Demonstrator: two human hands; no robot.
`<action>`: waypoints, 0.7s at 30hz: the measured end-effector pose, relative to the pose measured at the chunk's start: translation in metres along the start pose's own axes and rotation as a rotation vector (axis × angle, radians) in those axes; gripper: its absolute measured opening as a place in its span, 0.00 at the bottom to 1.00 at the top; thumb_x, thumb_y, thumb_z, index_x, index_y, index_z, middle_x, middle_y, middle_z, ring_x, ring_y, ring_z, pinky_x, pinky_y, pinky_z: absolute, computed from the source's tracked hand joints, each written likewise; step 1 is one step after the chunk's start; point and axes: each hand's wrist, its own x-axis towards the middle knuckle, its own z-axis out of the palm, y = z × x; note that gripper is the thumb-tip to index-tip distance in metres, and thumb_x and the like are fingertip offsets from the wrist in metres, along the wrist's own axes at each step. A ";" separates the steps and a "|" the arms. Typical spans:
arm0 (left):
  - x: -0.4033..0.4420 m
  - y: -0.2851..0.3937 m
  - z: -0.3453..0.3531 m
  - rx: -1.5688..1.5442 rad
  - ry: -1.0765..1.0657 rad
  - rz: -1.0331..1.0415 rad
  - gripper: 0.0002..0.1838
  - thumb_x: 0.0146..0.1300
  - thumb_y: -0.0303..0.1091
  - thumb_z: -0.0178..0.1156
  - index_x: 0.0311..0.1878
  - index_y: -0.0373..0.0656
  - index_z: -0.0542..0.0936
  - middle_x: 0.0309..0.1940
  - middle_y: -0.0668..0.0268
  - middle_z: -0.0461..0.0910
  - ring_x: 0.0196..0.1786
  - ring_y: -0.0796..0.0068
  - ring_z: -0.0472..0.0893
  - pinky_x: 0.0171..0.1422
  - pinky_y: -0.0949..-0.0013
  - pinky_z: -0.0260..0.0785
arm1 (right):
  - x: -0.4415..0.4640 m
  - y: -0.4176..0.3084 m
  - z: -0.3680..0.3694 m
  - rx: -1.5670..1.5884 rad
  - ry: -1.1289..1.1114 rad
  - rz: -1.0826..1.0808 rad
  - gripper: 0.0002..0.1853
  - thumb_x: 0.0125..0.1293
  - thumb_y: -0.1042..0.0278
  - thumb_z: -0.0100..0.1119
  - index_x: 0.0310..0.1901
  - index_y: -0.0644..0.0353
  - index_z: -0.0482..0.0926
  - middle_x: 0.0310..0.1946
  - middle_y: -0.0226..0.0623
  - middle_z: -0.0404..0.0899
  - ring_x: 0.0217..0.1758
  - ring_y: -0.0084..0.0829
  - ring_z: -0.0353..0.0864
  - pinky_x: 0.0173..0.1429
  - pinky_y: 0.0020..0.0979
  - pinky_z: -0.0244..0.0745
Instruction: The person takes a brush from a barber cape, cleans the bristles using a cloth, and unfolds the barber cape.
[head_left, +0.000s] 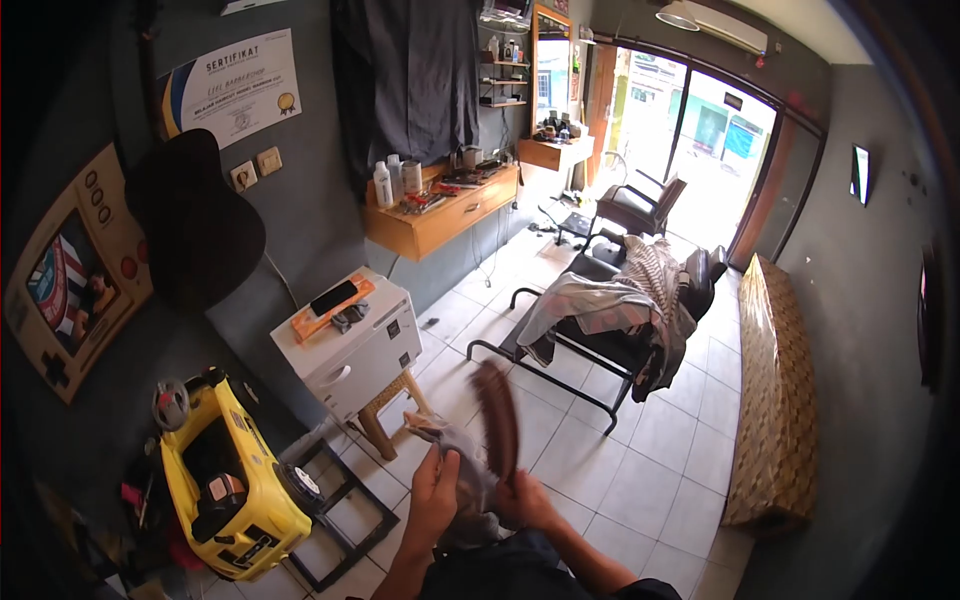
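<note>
- Nearest the camera we record dark clothing (495,572) along the lower edge, with both forearms reaching in beside it.
- Left hand (437,490): we find it closed on the crumpled grey wrapping (465,475), thumb uppermost and pressed to its edge. The wrapping hangs between the hands, its orange-brown upper corner leaning out past the thumb.
- Right hand (525,502): we find the fingers closed around the lower end of the brown brush (497,420). The brush stands nearly upright, its curved upper length free; motion blur softens it, and we cannot make out its bristles.
- We note the brush just beside the wrapping; whether the two touch, we cannot tell.
- Beyond the hands, to the left, we log a white cabinet (365,365) bearing an orange box (318,322) with a black phone-like object (334,297) on it, and a small grey item (350,318) beside.
- Lower left, we list a yellow toy car (255,530) next to a dark frame (352,545) on the tiled floor (590,470).
- Ahead, we observe a black reclining chair (590,342) draped with a patterned cloth (600,308).
- On the wall, we enter a wooden shelf (440,228) holding bottles and tools.
- To the right, we register a tall woven-patterned bundle (775,420).
</note>
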 end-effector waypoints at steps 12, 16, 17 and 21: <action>-0.018 0.049 -0.050 -0.267 0.308 0.193 0.12 0.70 0.35 0.49 0.50 0.36 0.71 0.37 0.68 0.76 0.38 0.80 0.75 0.44 0.76 0.68 | -0.041 0.222 -0.039 -1.133 -0.150 0.639 0.33 0.67 0.36 0.36 0.41 0.60 0.81 0.38 0.53 0.80 0.45 0.54 0.78 0.51 0.50 0.70; -0.018 0.047 -0.056 -0.245 0.234 0.193 0.15 0.70 0.36 0.48 0.53 0.37 0.70 0.40 0.66 0.76 0.41 0.78 0.75 0.47 0.75 0.68 | -0.011 0.206 -0.038 -1.051 0.000 0.671 0.34 0.67 0.36 0.35 0.43 0.62 0.81 0.39 0.53 0.80 0.47 0.53 0.79 0.50 0.49 0.71; -0.015 0.039 -0.056 -0.223 0.243 0.149 0.15 0.70 0.36 0.49 0.53 0.37 0.70 0.39 0.67 0.76 0.41 0.79 0.75 0.47 0.75 0.67 | -0.002 0.188 -0.036 -0.986 0.021 0.572 0.35 0.68 0.37 0.33 0.37 0.63 0.80 0.28 0.46 0.82 0.34 0.43 0.82 0.36 0.40 0.74; -0.011 0.017 -0.050 -0.153 0.210 0.052 0.14 0.70 0.35 0.48 0.52 0.37 0.71 0.36 0.70 0.74 0.38 0.83 0.72 0.44 0.79 0.64 | 0.010 0.068 0.009 0.031 0.001 0.391 0.30 0.70 0.37 0.31 0.29 0.57 0.71 0.15 0.27 0.65 0.15 0.24 0.64 0.19 0.27 0.56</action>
